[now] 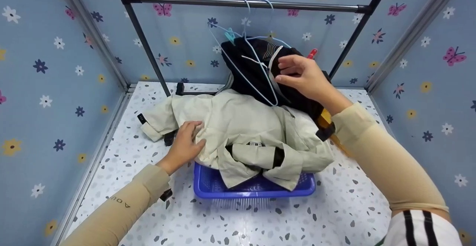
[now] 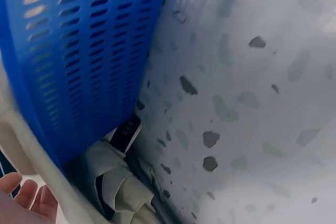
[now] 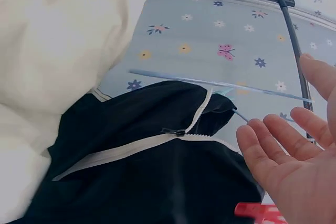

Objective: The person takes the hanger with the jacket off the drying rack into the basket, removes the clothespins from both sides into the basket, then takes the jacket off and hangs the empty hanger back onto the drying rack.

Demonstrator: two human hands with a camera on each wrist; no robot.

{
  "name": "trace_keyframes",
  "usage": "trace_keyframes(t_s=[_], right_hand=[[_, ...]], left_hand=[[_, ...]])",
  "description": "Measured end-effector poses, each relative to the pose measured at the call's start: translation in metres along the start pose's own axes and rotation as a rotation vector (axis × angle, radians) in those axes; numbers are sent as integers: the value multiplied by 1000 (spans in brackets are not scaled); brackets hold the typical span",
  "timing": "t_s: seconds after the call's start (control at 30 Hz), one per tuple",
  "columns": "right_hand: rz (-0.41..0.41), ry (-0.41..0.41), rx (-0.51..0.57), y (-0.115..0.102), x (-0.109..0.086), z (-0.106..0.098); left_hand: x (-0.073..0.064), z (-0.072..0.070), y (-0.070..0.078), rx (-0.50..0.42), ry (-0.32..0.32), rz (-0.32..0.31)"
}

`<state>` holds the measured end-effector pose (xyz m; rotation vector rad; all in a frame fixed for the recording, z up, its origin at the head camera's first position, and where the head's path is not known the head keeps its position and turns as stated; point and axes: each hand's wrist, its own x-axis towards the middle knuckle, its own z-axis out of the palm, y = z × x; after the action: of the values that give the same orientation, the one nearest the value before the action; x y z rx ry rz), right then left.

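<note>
A pale beige jacket point(image 1: 238, 119) lies heaped over the blue plastic basket point(image 1: 254, 194), its collar toward me and one sleeve spread left. My left hand point(image 1: 187, 145) is at the jacket's left side, fingers spread; whether it touches the cloth I cannot tell. The right hand point(image 1: 303, 76) is raised in front of a black zip-up garment point(image 3: 131, 156), fingers loosely bent with nothing between them. Just left of that hand, a light blue hanger point(image 1: 274, 99) hangs tilted from the rail with no garment on it. Behind it, the black garment hangs from another blue hanger point(image 1: 273, 37).
The black rack's rail point(image 1: 193, 1) crosses the back. A teal clothes clip point(image 1: 230, 35) and a red clip point(image 1: 312, 53) sit by the black garment. Something yellow point(image 1: 324, 118) shows below it. Flower-patterned walls point(image 1: 33, 101) enclose the speckled floor point(image 1: 148, 216).
</note>
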<state>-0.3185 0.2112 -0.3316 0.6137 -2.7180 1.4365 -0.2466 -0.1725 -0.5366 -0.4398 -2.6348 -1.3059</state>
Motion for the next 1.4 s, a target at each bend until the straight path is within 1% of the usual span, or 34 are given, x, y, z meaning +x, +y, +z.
trace_keyframes(t_s=[0.13,0.2,0.3,0.37,0.47,0.57,0.7,0.83,1.0,1.2,1.33,1.4], right_hand=[[-7,16,17,12,-14,-2],[-7,28,32,19,-21,-3],[8,40,55,29,-32,-4],[19,45,72,38,-39,-4],[38,46,77,50,-48,-2],[74,33,60,62,-57,-1],[153,1,17,76,-67,1],[204,-8,-24,91,-74,5],[219,4,-102,109,-81,12],[239,-23,-180,123,-86,22],[258,-22,-234,132,-86,27],[271,-19,-259,137,-85,29]], left_hand=[[6,-5,0,-37,59,-30],[10,-7,0,-45,80,-59],[15,-9,-1,-33,119,-104],[19,-11,-2,-16,126,-146],[25,-13,-4,1,102,-218],[29,-15,-4,7,41,-287],[36,-16,-4,15,-34,-338],[44,-16,-3,35,-73,-342],[50,-15,-5,40,-91,-323],[53,-14,-9,5,-91,-329],[54,-14,-10,-35,-89,-351],[55,-14,-10,-38,-82,-367]])
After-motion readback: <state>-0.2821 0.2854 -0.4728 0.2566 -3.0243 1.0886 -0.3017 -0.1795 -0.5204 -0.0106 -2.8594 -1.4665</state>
